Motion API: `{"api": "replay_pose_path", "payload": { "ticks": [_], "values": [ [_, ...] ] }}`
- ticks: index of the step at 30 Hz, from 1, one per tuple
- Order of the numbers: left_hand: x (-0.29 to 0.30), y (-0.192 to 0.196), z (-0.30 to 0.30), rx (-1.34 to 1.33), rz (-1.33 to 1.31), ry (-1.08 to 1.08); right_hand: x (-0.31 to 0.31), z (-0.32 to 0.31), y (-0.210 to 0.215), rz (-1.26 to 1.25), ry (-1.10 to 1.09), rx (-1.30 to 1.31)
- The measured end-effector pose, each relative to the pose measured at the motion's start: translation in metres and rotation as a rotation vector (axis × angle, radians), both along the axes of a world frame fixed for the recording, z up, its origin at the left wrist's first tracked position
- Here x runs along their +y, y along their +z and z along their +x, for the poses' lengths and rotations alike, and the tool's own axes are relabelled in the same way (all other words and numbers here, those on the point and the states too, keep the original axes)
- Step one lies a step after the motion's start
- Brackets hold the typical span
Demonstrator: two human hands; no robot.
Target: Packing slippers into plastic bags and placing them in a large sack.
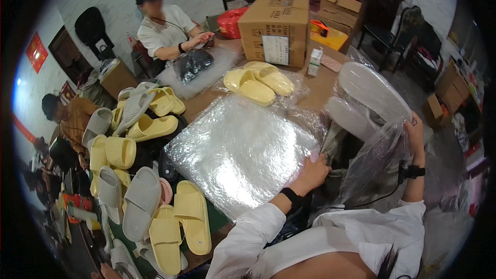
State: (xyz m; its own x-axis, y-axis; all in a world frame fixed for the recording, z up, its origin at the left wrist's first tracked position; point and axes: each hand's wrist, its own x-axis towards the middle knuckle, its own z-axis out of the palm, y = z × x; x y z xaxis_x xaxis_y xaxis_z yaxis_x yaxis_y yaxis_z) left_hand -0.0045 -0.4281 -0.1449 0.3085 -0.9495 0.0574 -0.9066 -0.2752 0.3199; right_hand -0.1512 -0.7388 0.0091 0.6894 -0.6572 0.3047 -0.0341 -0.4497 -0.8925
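Note:
My right hand grips the edge of a clear plastic bag, raised at the right beyond the table's edge. Inside it lies a pair of pale grey slippers, one sole facing up. At the near right corner of a stack of clear plastic bags, my left hand has its fingers curled on the film; the fingertips are partly hidden. Behind the stack, a pair of yellow slippers rests on clear film. Loose yellow slippers and grey slippers are heaped at the left.
A large cardboard box stands at the back of the table, a small white carton beside it. Across the table, a co-worker handles something near a black item in clear film. Further people sit at the far left.

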Motion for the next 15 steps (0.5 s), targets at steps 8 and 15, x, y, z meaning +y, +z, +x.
{"api": "replay_pose_path", "payload": {
  "ticks": [8,15],
  "values": [
    [0.008,0.02,0.003,-0.042,0.013,-0.118,-0.068,-0.064,-0.003,-0.07,-0.201,0.154],
    [0.014,0.033,-0.003,-0.2,0.039,-0.205,0.006,-0.003,0.042,-0.304,-0.338,0.144]
  ]
}}
